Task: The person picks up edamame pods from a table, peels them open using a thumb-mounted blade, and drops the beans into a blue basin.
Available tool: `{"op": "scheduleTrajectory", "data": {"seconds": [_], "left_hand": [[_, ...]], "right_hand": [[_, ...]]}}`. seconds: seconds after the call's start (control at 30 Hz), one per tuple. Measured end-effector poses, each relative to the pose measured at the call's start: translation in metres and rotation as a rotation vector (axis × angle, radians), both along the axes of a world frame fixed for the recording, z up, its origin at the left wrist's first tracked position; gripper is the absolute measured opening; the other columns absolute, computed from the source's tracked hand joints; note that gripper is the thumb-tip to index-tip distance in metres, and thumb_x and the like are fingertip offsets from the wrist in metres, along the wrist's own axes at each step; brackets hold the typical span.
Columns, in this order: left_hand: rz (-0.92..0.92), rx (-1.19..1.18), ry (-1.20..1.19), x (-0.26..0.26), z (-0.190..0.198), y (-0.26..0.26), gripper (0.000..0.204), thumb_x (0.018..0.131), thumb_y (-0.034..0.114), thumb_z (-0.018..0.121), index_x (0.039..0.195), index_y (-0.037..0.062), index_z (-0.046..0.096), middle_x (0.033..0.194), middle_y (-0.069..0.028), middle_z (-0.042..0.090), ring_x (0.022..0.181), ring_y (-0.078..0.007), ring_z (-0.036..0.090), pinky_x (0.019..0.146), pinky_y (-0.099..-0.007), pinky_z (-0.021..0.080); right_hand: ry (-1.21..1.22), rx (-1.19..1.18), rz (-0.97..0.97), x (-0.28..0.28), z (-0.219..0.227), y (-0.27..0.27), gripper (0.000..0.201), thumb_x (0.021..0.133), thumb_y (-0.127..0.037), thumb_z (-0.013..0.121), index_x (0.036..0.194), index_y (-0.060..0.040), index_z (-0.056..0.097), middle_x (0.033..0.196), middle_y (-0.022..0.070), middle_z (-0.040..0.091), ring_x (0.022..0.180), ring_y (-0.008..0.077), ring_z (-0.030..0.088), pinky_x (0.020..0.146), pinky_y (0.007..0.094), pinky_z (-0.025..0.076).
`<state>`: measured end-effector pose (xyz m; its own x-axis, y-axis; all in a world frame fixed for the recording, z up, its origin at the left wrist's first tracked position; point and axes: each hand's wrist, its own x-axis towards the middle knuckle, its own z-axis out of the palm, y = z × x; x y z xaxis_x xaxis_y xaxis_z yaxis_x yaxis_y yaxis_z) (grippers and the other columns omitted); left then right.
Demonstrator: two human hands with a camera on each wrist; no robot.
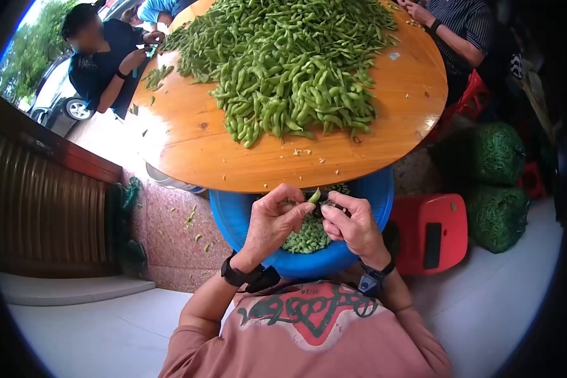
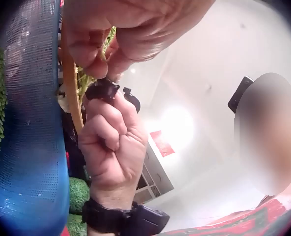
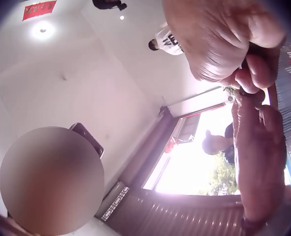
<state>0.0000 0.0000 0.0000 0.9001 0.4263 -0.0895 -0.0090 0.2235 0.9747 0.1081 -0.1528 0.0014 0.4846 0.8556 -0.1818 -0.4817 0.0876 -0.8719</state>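
"Your left hand [image 1: 273, 222] pinches one pod between thumb and fingers, and your right hand [image 1: 357, 230] is curled, gripping a small black piece [image 2: 103, 90] at the thumb and forefinger. How does the rest lie?"

"Largest first: the table [image 1: 189, 151] reaches away from you, and the heap of pods [image 1: 296, 69] covers much of it, running from the middle toward the far edge. Just below the near edge sits the blue basin [image 1: 299, 268], with loose beans [image 1: 307, 236] inside. The green pod [image 1: 314, 196] is above it, upright at your left fingertips, near the table's near edge."

"What makes this step go well?"

"I'd judge it's opening that pod. Pinch it firmly but lightly, so the beans aren't crushed. Work the black piece along the seam, well clear of your left thumb, and hold both hands low over the basin."
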Motion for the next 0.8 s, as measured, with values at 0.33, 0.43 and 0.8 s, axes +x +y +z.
{"op": "scheduleTrajectory", "data": {"seconds": [0.33,0.43,0.8], "left_hand": [[0.081,0.382,-0.038,-0.005,-0.019,-0.010,0.012,0.090,0.001,0.069,0.089,0.0025,0.058,0.068,0.0018,0.058,0.059,-0.0031,0.053,0.051,-0.0186,0.039],[0.077,0.379,-0.042,-0.004,-0.018,-0.013,0.012,0.090,0.000,0.069,0.089,0.0026,0.058,0.070,0.0009,0.059,0.060,-0.0036,0.054,0.052,-0.0187,0.041],[-0.336,-0.755,-0.126,-0.007,-0.023,0.000,0.031,0.089,0.009,0.073,0.109,0.0052,0.050,0.082,-0.0055,0.061,0.052,-0.0129,0.056,0.044,-0.0229,0.041]], "right_hand": [[0.000,-0.037,-0.022,-0.004,-0.005,-0.003,0.019,0.097,-0.007,0.057,0.109,0.0072,0.062,0.083,-0.0021,0.050,0.060,0.0023,0.046,0.050,0.0204,0.037],[-0.041,-0.037,-0.021,-0.001,-0.006,-0.004,0.018,0.097,-0.006,0.057,0.107,0.0077,0.062,0.086,-0.0022,0.049,0.060,0.0026,0.046,0.050,0.0204,0.037],[0.304,0.087,0.178,0.008,-0.007,-0.013,0.012,0.098,-0.005,0.054,0.106,-0.0007,0.063,0.066,-0.0041,0.045,0.053,0.0019,0.041,0.046,0.0195,0.031]]}}
